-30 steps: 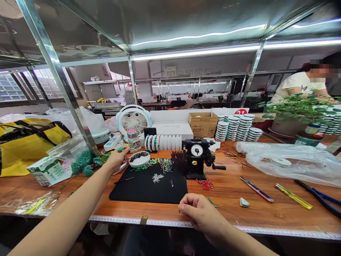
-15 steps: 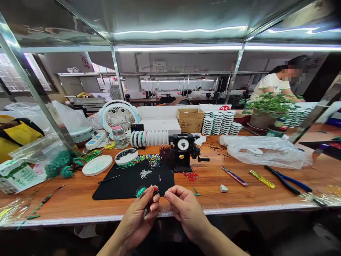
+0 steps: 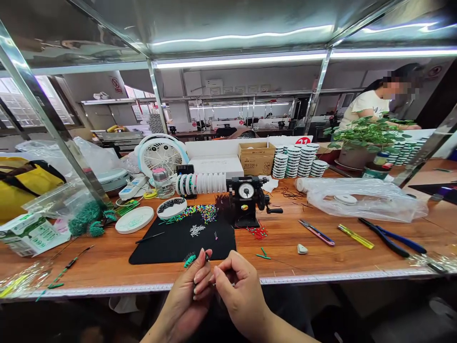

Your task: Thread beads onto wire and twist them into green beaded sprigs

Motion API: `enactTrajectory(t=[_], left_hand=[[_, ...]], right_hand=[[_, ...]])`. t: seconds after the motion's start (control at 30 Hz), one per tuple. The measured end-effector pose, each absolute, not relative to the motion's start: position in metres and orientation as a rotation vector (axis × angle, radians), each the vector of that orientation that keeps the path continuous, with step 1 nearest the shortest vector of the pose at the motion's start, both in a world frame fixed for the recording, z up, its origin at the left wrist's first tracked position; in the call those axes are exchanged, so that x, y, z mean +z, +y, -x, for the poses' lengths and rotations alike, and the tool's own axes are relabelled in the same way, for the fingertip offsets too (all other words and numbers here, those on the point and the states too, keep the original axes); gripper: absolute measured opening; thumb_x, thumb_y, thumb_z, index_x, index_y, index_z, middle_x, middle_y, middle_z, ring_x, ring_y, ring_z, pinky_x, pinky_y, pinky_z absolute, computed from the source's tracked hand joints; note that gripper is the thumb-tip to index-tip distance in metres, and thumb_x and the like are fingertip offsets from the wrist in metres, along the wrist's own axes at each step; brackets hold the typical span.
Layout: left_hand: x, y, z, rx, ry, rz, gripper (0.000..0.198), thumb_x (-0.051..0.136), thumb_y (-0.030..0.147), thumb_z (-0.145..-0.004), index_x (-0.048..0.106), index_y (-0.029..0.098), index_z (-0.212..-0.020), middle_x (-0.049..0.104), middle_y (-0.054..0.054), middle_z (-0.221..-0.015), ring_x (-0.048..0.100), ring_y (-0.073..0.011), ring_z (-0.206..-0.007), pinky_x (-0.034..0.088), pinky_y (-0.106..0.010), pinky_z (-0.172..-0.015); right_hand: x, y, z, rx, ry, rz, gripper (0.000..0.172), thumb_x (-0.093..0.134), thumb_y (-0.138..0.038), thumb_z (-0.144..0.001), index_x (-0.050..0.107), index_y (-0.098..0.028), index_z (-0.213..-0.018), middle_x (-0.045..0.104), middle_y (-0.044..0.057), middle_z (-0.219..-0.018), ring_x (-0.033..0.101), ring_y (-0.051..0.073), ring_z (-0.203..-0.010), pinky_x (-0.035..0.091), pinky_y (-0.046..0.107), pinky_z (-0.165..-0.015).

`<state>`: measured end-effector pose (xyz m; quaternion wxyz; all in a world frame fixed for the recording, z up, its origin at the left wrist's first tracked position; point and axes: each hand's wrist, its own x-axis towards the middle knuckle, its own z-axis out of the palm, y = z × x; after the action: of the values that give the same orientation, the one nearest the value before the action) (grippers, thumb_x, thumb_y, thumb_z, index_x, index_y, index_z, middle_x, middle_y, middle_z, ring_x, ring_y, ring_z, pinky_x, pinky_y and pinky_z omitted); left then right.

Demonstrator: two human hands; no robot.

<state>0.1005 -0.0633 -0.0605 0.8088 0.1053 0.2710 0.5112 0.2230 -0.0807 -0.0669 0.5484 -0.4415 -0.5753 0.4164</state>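
Note:
My left hand (image 3: 193, 286) is closed in front of the black mat. From its grip sticks a small bundle of green pieces with thin dark wire ends (image 3: 190, 260); the rest of it is hidden by the fingers. Right beside it, my right hand (image 3: 243, 288) is closed, thumb and forefinger pinched at the left fingers. What that pinch holds is too small to make out. Beyond both hands lies the black mat (image 3: 157, 252), with a heap of small silvery pieces (image 3: 197, 230), a pink-headed pin (image 3: 215, 235) and multicoloured beads (image 3: 209, 213) on it.
A hand-cranked winding machine (image 3: 246, 205) carrying white spools (image 3: 210, 183) stands behind the mat. To the right lie snips (image 3: 317, 232), a yellow cutter (image 3: 356, 237) and blue-handled pliers (image 3: 392, 238). White dishes (image 3: 134, 220) sit left. Another person (image 3: 367, 107) is at the far right.
My right hand has moved left and slightly down, closing the gap to my left hand. The left hand keeps its hold on the green bundle. The whole view has shifted slightly.

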Motion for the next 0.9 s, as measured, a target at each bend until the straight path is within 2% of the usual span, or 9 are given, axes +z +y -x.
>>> enactTrajectory(t=[0.17, 0.33, 0.43, 0.6, 0.7, 0.9], left_hand=[[-0.059, -0.063, -0.101, 1.1, 0.58, -0.244, 0.02, 0.07, 0.026, -0.075, 0.065, 0.009, -0.085, 0.035, 0.01, -0.043, 0.03, 0.0009, -0.031, 0.025, -0.01, -0.03], [-0.057, -0.065, -0.104, 1.123, 0.661, -0.292, 0.029, 0.077, 0.028, -0.067, 0.066, 0.008, -0.085, 0.034, 0.011, -0.041, 0.027, 0.0009, -0.031, 0.024, -0.011, -0.03], [-0.059, -0.068, -0.105, 1.176, 0.738, -0.387, 0.03, 0.076, 0.032, -0.068, 0.067, 0.01, -0.086, 0.036, 0.011, -0.038, 0.029, -0.0005, -0.032, 0.028, -0.013, -0.034], [-0.063, -0.068, -0.109, 1.189, 0.912, -0.672, 0.035, 0.076, 0.036, -0.065, 0.069, 0.014, -0.091, 0.05, 0.005, -0.041, 0.042, -0.0056, -0.036, 0.033, -0.016, -0.037], [-0.061, -0.067, -0.112, 1.124, 0.888, -0.644, 0.036, 0.076, 0.035, -0.065, 0.069, 0.013, -0.093, 0.052, 0.003, -0.043, 0.044, -0.0069, -0.039, 0.034, -0.016, -0.038], [-0.064, -0.061, -0.112, 1.083, 0.872, -0.661, 0.032, 0.075, 0.033, -0.067, 0.07, 0.012, -0.09, 0.047, 0.005, -0.04, 0.041, -0.0056, -0.036, 0.03, -0.015, -0.035]], right_hand=[[-0.067, -0.082, -0.223, 0.911, -1.408, 1.098, 0.016, 0.051, -0.024, -0.081, 0.054, -0.017, -0.068, 0.054, 0.003, -0.07, 0.051, 0.012, -0.061, 0.04, 0.024, -0.055], [-0.064, -0.082, -0.223, 0.907, -1.386, 1.1, 0.018, 0.052, -0.024, -0.081, 0.054, -0.017, -0.065, 0.054, 0.002, -0.068, 0.051, 0.012, -0.061, 0.04, 0.024, -0.057], [-0.062, -0.08, -0.224, 1.089, -1.278, 1.046, 0.021, 0.055, -0.031, -0.081, 0.057, -0.016, -0.067, 0.056, 0.002, -0.065, 0.051, 0.012, -0.058, 0.04, 0.024, -0.056], [-0.066, -0.07, -0.226, 1.623, -1.019, 0.82, 0.035, 0.062, -0.045, -0.076, 0.055, -0.015, -0.06, 0.053, -0.001, -0.049, 0.045, 0.009, -0.04, 0.032, 0.021, -0.041], [-0.069, -0.066, -0.229, 1.638, -0.988, 0.762, 0.039, 0.063, -0.047, -0.074, 0.053, -0.014, -0.057, 0.053, -0.001, -0.048, 0.04, 0.006, -0.037, 0.026, 0.019, -0.037], [-0.065, -0.067, -0.235, 1.642, -0.993, 0.783, 0.037, 0.061, -0.048, -0.076, 0.055, -0.013, -0.066, 0.051, -0.004, -0.048, 0.028, 0.002, -0.032, 0.018, 0.017, -0.031]])
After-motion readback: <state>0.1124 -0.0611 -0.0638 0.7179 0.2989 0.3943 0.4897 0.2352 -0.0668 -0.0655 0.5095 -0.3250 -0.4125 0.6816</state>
